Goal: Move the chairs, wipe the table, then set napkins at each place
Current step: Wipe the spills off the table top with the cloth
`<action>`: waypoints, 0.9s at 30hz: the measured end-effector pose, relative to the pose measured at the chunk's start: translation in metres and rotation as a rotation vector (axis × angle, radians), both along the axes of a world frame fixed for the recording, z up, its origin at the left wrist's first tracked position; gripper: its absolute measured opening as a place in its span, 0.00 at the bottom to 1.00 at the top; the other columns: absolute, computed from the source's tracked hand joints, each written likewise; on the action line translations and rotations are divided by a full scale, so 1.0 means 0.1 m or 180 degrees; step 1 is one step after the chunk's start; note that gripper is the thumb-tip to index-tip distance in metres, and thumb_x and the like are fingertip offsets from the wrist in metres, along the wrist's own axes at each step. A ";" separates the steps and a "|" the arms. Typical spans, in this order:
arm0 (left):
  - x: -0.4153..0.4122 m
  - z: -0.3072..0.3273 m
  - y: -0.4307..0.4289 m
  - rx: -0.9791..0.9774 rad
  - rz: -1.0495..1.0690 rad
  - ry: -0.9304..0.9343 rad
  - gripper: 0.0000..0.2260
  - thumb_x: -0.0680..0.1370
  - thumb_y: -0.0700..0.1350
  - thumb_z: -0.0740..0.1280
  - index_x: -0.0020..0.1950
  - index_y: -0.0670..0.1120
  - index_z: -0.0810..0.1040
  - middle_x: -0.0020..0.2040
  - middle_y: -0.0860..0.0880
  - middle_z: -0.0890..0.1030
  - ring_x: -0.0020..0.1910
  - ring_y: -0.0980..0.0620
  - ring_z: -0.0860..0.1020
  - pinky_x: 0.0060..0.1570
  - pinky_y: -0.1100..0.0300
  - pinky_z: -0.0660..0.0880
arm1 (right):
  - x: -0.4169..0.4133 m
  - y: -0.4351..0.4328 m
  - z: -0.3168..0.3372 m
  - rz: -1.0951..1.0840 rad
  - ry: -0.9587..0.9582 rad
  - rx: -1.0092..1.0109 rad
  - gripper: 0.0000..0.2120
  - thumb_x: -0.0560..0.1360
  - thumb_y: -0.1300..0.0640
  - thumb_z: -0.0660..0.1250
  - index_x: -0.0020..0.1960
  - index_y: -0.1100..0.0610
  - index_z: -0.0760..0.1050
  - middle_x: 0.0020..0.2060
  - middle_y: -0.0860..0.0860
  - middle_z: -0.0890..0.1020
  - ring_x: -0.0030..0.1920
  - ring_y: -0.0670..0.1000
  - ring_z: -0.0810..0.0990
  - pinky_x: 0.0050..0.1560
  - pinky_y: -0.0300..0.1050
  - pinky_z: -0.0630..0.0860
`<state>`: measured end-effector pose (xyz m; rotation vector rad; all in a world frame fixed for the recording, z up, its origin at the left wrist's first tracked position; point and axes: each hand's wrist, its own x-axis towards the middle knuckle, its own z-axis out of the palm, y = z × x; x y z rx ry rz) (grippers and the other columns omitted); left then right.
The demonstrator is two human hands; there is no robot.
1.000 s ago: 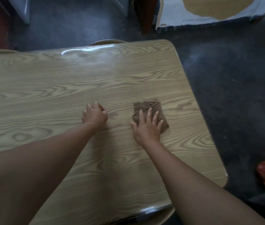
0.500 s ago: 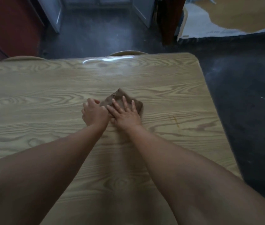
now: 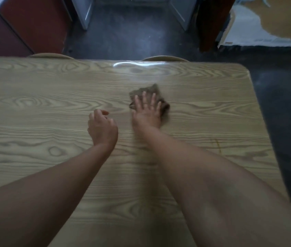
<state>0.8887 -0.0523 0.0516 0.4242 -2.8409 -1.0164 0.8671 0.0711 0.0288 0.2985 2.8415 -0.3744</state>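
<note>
**Flat palm on the cloth**

The right hand (image 3: 146, 113) lies flat, fingers spread, pressing down on a crumpled brown wiping cloth (image 3: 152, 91); it presses rather than grips, and hand and cloth are motion-blurred. The cloth sits on the pale wood-grain laminate table (image 3: 34, 104), right of centre toward the far edge. The left hand (image 3: 102, 129) rests just beside it, loosely curled and holding nothing. Two curved tan chair backs (image 3: 164, 58) peek above the far edge.
</note>
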 end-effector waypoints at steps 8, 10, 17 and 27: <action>0.23 -0.01 -0.20 0.0026 0.0904 -0.0067 0.12 0.75 0.37 0.59 0.58 0.39 0.73 0.61 0.36 0.74 0.60 0.37 0.73 0.59 0.49 0.67 | 0.61 -0.67 0.03 0.1749 -0.0188 0.0255 0.27 0.82 0.45 0.47 0.79 0.43 0.43 0.78 0.44 0.40 0.78 0.54 0.36 0.75 0.57 0.36; 0.37 0.01 -0.09 0.0032 0.0803 -0.0181 0.12 0.76 0.37 0.59 0.58 0.39 0.73 0.61 0.36 0.74 0.61 0.37 0.72 0.59 0.49 0.66 | 0.73 -0.40 0.07 0.1525 -0.0226 0.0286 0.25 0.82 0.44 0.44 0.78 0.40 0.44 0.78 0.43 0.41 0.78 0.55 0.36 0.74 0.61 0.35; 0.71 0.06 0.63 0.0133 -0.0355 -0.0438 0.10 0.75 0.37 0.61 0.56 0.40 0.75 0.58 0.37 0.75 0.58 0.38 0.73 0.58 0.49 0.68 | 0.99 0.97 0.15 -0.0112 -0.0453 0.0269 0.26 0.82 0.41 0.47 0.77 0.36 0.43 0.78 0.51 0.37 0.78 0.57 0.35 0.73 0.64 0.38; 1.03 0.12 0.88 0.0349 -0.1384 -0.0847 0.09 0.74 0.36 0.63 0.53 0.41 0.76 0.56 0.38 0.74 0.56 0.40 0.74 0.61 0.48 0.70 | 2.03 1.17 0.15 -0.1075 -0.0444 0.0301 0.28 0.82 0.44 0.48 0.78 0.40 0.39 0.78 0.54 0.36 0.78 0.56 0.36 0.75 0.60 0.42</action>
